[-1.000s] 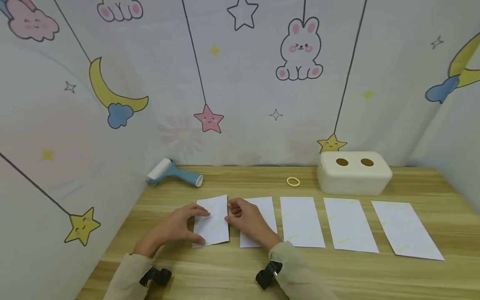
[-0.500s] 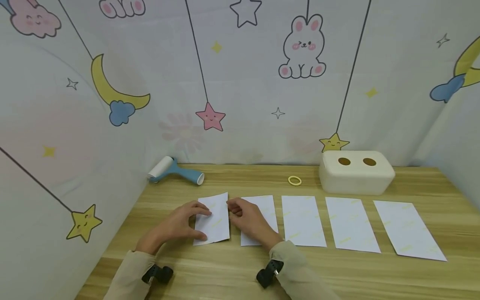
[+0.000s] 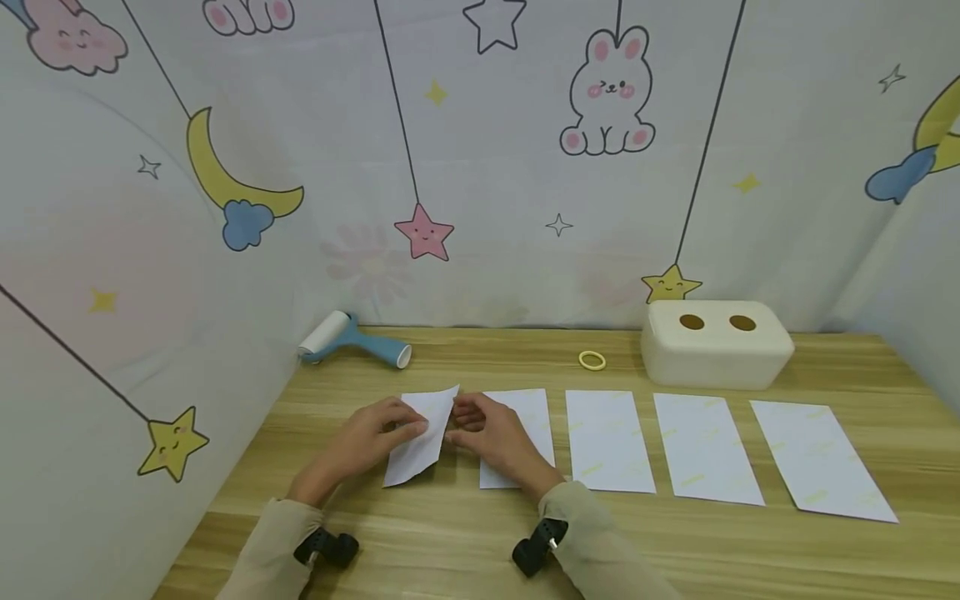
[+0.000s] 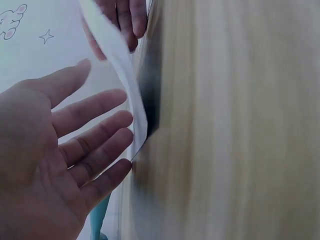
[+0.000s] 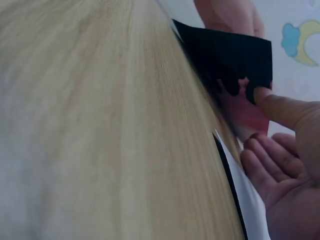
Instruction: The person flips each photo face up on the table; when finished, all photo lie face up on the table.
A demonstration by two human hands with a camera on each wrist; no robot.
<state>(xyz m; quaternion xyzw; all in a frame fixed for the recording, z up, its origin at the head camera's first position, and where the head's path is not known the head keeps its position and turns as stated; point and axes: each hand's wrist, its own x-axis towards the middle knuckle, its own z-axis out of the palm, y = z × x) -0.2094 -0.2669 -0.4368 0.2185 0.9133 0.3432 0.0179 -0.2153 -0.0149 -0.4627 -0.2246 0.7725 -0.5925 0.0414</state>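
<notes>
A picture card (image 3: 423, 429), white with faint yellow marks on its back, is tilted up from the table at the row's left end. In the right wrist view, the dark face of this picture card (image 5: 230, 60) shows a red and pink area. My left hand (image 3: 375, 437) touches the white back; its fingers look loosely extended in the left wrist view, where the left hand (image 4: 65, 130) is close up. My right hand (image 3: 498, 442) pinches the raised right edge, and the right hand's thumb (image 5: 282, 109) lies against the dark face. Part of that grip is hidden.
Several more white-backed cards (image 3: 609, 442) lie face down in a row to the right. Behind them are a yellow ring (image 3: 592, 361) and a cream box (image 3: 716, 354) with two holes. A blue-handled lint roller (image 3: 356, 340) lies back left, before a patterned curtain (image 3: 495, 167).
The left card's right side has risen further, its face turning away from the table. My left hand has shifted slightly right, its thumb now up on the back. The other cards stay put.
</notes>
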